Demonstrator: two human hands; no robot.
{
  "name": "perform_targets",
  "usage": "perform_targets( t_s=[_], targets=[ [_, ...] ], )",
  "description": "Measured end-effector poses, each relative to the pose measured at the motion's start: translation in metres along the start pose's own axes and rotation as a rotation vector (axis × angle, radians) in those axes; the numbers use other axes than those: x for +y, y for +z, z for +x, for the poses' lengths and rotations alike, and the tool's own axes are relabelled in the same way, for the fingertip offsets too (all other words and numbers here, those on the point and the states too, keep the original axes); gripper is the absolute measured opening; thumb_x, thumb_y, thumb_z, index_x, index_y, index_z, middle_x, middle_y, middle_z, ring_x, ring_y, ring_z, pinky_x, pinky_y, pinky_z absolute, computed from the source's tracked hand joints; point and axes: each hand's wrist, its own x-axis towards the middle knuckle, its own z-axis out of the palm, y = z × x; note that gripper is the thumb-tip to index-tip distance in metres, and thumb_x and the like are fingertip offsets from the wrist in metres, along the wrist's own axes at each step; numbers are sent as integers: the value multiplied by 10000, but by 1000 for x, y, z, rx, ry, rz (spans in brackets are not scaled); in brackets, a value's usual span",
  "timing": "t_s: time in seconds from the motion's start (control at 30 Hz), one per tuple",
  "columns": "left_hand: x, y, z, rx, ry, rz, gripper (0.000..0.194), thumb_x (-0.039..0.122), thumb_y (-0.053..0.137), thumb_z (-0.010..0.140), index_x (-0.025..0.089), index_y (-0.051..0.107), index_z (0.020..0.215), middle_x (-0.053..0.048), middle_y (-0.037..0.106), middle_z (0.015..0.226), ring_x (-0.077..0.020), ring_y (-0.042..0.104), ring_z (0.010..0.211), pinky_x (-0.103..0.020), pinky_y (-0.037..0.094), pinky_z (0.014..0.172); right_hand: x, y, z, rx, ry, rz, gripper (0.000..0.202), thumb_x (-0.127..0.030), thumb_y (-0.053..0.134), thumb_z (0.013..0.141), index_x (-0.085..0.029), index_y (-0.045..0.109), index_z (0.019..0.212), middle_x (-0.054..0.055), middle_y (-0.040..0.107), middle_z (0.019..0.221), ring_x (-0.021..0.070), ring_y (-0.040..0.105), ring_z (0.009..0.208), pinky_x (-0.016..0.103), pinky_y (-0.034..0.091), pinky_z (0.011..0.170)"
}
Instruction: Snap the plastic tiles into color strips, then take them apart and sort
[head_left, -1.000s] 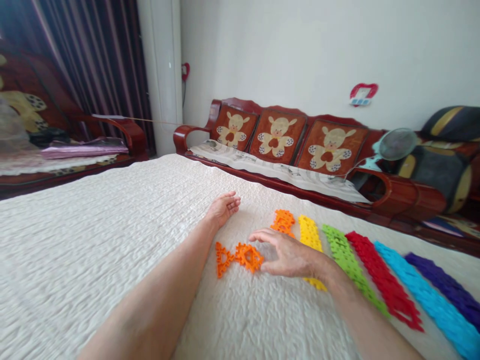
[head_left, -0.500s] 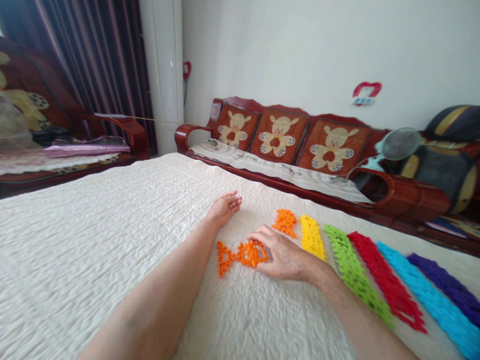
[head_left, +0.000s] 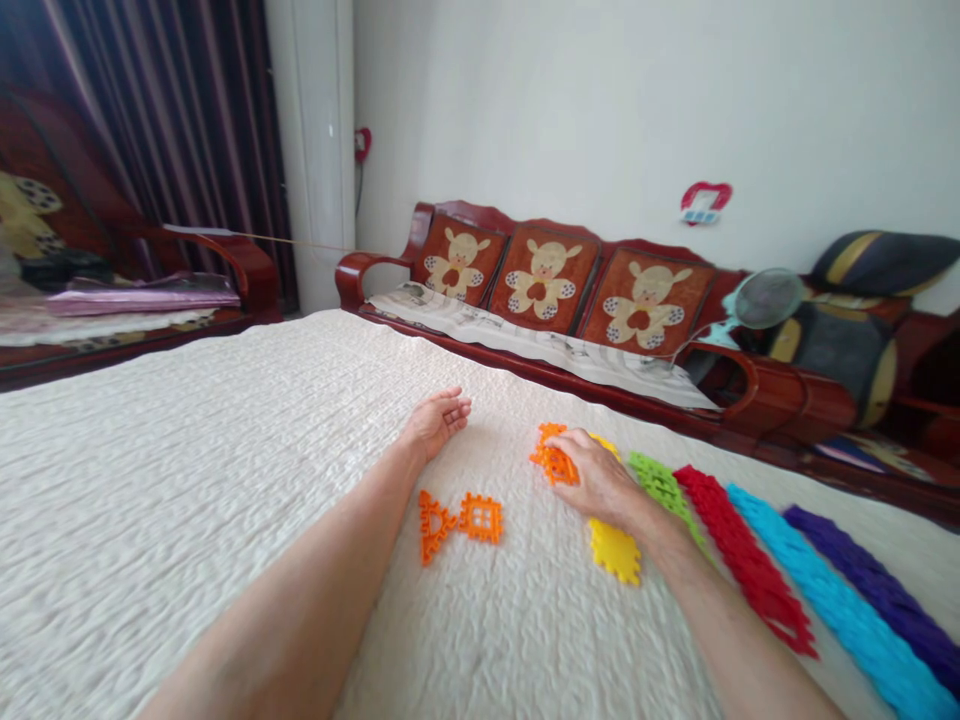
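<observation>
My right hand (head_left: 600, 475) is closed at a small stack of orange notched building blocks (head_left: 553, 460), its thumb and fingertips on the nearest block. Whether that block is lifted off the others I cannot tell. To the left, an orange triangular block (head_left: 433, 527) and an orange square window block (head_left: 481, 518) lie flat side by side on the cover. My left hand (head_left: 439, 422) rests on the cover beyond them, palm turned partly up, fingers loosely apart and holding nothing.
Right of the orange stack run rows of yellow (head_left: 616, 551), green (head_left: 660, 480), red (head_left: 742, 550), blue (head_left: 840, 600) and purple (head_left: 870, 580) blocks, partly behind my right forearm. A quilted white cover (head_left: 225, 450) lies beneath. Beyond stands a wooden sofa (head_left: 540, 340) with a small fan (head_left: 769, 298).
My right hand has moved from beside the orange triangle to the orange stack, farther away and to the right. The square window block now lies uncovered. My left hand stays put.
</observation>
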Motion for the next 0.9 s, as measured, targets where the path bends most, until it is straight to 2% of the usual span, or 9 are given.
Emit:
perform_targets(
  t_s=[0.2, 0.33, 0.5, 0.67, 0.9],
  targets=[
    [0, 1, -1, 2, -1, 8, 321, 20, 540, 729, 116, 522, 1035, -49, 664, 754, -92, 624, 593, -202, 488, 561, 4, 10, 3, 36, -105, 3, 552, -45, 465, 669, -196, 528, 1197, 82, 501, 1258, 205, 457, 1180, 360, 362, 995],
    [1, 2, -3, 5, 0, 7, 317, 25, 537, 736, 114, 524, 1040, -47, 663, 746, -91, 624, 594, -200, 488, 563, 4, 12, 4, 36, -138, 10, 560, -26, 451, 666, -194, 531, 1195, 83, 508, 1248, 197, 460, 1176, 350, 363, 995],
    [2, 3, -4, 12, -1, 14, 337, 21, 534, 736, 111, 522, 1060, -49, 666, 745, -91, 624, 590, -200, 491, 561, -2, 8, 3, 82, -54, -45, 454, -226, 575, 724, -201, 553, 1177, 83, 547, 1138, 213, 528, 1045, 345, 393, 931],
    [1, 2, -2, 7, -3, 7, 338, 21, 540, 733, 114, 525, 1058, -53, 667, 750, -90, 624, 588, -196, 489, 554, -15, 1, 3, 128, 73, -160, 535, -420, 601, 737, -179, 534, 1211, 88, 581, 1012, 237, 552, 941, 368, 379, 874],
    [1, 2, -2, 0, -3, 8, 319, 20, 542, 733, 117, 523, 1036, -51, 668, 753, -89, 626, 587, -195, 494, 549, -39, 0, 1, 112, 197, -300, 340, -465, 541, 770, -172, 601, 932, 97, 623, 927, 246, 566, 907, 371, 365, 823]
  ],
)
